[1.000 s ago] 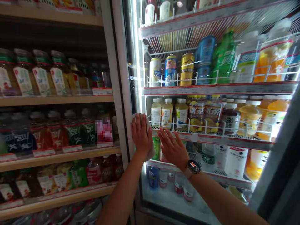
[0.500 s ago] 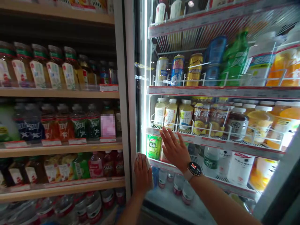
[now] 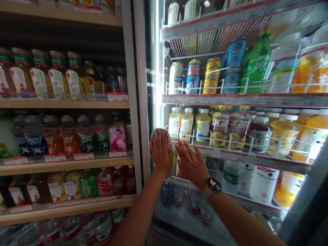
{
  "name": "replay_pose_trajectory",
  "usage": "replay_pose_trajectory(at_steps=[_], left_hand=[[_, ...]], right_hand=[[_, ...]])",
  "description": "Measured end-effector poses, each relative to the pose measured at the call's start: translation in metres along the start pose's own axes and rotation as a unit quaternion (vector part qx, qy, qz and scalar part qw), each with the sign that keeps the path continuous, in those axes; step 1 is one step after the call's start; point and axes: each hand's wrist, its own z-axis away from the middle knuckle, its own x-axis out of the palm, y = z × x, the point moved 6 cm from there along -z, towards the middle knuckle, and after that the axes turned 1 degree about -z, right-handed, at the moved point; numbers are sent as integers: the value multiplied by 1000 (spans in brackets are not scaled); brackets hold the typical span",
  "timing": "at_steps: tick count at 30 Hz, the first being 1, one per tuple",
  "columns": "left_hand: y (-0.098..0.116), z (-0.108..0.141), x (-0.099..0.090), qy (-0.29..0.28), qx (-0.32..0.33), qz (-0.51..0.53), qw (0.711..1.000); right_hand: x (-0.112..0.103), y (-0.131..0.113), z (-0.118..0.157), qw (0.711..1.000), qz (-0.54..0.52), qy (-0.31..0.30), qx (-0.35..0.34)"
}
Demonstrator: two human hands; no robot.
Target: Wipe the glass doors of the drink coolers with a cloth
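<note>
My left hand (image 3: 161, 151) presses a white cloth (image 3: 161, 131) flat against the glass door (image 3: 153, 102) of a drinks fridge, close to the door's left frame. The cloth shows above my fingers and is mostly hidden under the hand. To the right, my right hand (image 3: 191, 164) lies open on the same glass, palm to the pane, holding nothing. It wears a ring and has a black-faced smartwatch (image 3: 214, 186) on the wrist. Behind the glass, bottled teas (image 3: 186, 124) stand on a wire shelf just above my hands.
Wooden shelves (image 3: 64, 104) of bottled drinks with red price tags stand left of the fridge. Inside the fridge, wire racks hold cans (image 3: 193, 77), green bottles and juices. A metal door frame (image 3: 138, 102) separates the shelving from the glass.
My left hand with the cloth has moved down the glass and back up to about its earlier height. My right hand stays flat on the pane, and the view has shifted slightly.
</note>
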Motion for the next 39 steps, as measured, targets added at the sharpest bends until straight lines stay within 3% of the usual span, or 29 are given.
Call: replay_pose_trajectory(at_steps=[2,7,10,13,16,19,22,24,26,33,35,37,39], left_hand=[[-6,28,2,-3,2,-5,1000],[-26,128,4,-22,4,-38,999],[-26,157,5,-33,1,-40,999],[-22,131,4,-8,-47,-30,998],[-15,60,-2,27,-67,-10,997],[-9,-17,-11,55,-22,22,998],[-8,-54,-17,57,-3,35,998],[-8,-51,-18,55,8,31,998],[-7,-30,-15,49,13,19,999],[5,93,6,15,13,-8,1000],[10,115,9,14,21,-8,1000],[12,114,10,13,23,-2,1000],[15,88,7,13,27,12,999]], right_hand=[[-1,0,-1,1000,6,2,-1],[-4,0,-3,1000,15,8,-3],[-3,0,-2,1000,15,11,-3],[-2,0,-2,1000,14,11,-2],[-1,-1,-1,1000,18,10,-4],[-1,-1,-1,1000,23,5,-6],[-1,-2,-1,1000,24,5,-6],[-1,-2,-1,1000,25,10,-6],[-1,-2,-1,1000,26,9,-5],[-1,-2,-2,999,21,26,-2],[-1,-2,-2,999,20,29,-1],[0,-2,-2,999,23,25,-3],[1,-1,-2,999,27,20,-4]])
